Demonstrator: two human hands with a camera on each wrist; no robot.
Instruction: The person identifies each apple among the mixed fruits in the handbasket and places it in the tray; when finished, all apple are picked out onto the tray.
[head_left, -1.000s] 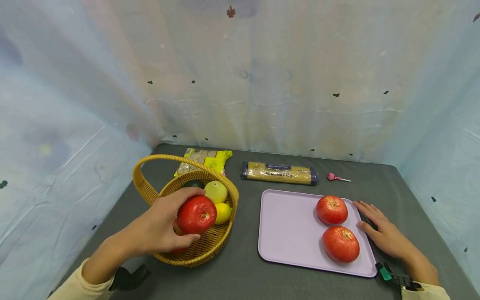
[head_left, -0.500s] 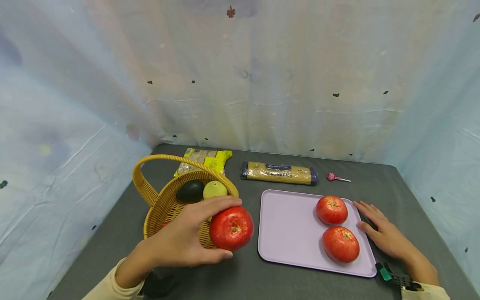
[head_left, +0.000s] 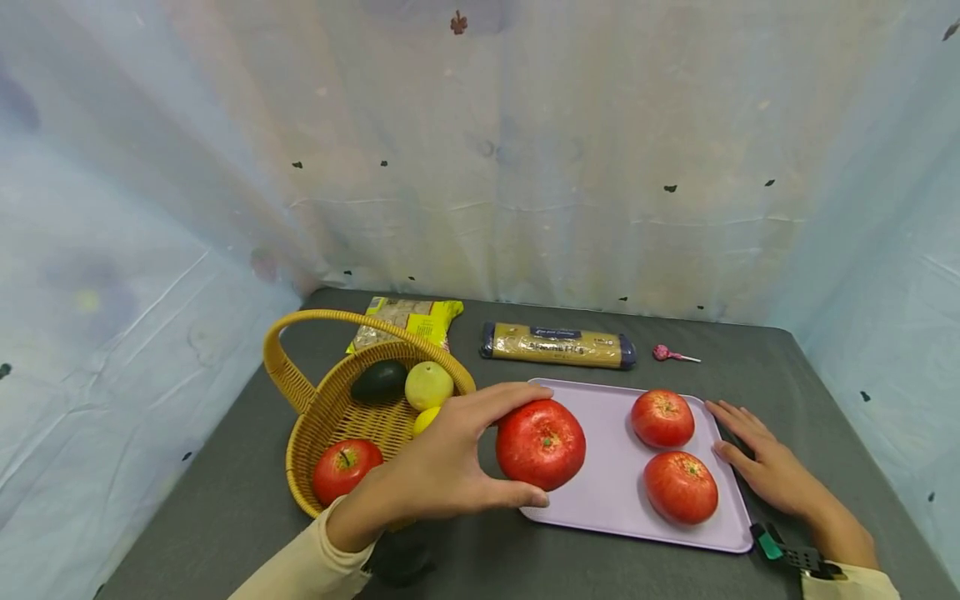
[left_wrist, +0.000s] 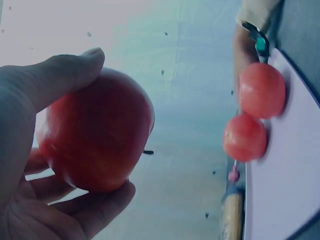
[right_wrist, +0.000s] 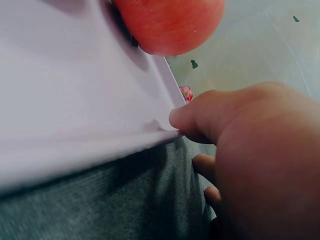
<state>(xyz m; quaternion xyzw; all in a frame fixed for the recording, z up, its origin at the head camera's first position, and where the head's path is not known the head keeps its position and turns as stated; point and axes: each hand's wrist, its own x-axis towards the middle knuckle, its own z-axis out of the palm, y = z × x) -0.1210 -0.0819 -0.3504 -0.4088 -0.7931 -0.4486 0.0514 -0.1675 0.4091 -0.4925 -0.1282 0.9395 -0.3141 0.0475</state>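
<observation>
My left hand [head_left: 442,462] grips a red apple [head_left: 541,444] between thumb and fingers, held up over the left part of the lilac tray [head_left: 600,500]. In the left wrist view the held apple [left_wrist: 100,132] has the thumb on one side and the fingers curled round the other. Two more red apples, a back one [head_left: 663,418] and a front one [head_left: 680,487], sit on the tray's right half. My right hand [head_left: 772,467] lies at the tray's right edge with fingers extended. The right wrist view shows its thumb [right_wrist: 195,117] touching the tray's rim.
Left of the tray stands a wicker basket [head_left: 330,425] with a tall handle, holding a red apple [head_left: 345,468], a dark avocado [head_left: 378,382], a pale green round fruit [head_left: 429,386] and a yellow fruit [head_left: 424,419]. Behind lie a yellow bag [head_left: 429,323], a spaghetti pack [head_left: 557,346] and a lollipop [head_left: 663,352].
My left hand has carried the apple from over the basket rightward to over the tray's left side. The apple left in the basket has come into view. My right hand has stayed still.
</observation>
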